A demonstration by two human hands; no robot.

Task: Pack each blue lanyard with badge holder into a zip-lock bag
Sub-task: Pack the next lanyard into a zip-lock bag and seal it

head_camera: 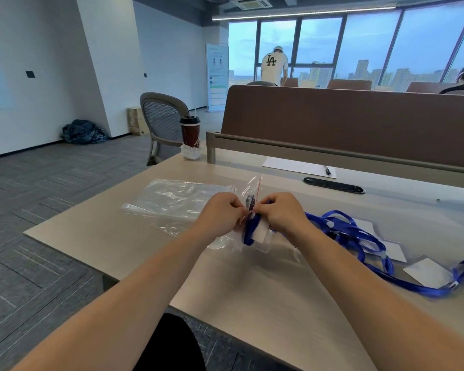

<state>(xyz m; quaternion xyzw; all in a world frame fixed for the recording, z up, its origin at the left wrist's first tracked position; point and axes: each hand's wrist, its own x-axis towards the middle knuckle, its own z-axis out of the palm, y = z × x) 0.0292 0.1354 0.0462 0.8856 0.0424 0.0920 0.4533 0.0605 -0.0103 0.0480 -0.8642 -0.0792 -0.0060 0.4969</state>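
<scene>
A person's left hand (220,214) and right hand (280,212) are holding a zip-lock bag (225,242) just above the bench (118,242), with the fingers (239,208) of both hands curling in and pinching its red-lined mouth. A folded blue lanyard (249,231) and its badge holder (261,232) are showing through the clear bag, while loose lanyards (359,236) are lying tangled to the right.

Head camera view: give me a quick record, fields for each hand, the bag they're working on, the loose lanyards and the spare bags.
left hand: pinches zip-lock bag at its mouth
right hand: pinches the same mouth
zip-lock bag: holds folded blue lanyard and badge holder
loose lanyards: tangled on desk, right of hands
spare bags: flat on desk, left of hands
</scene>
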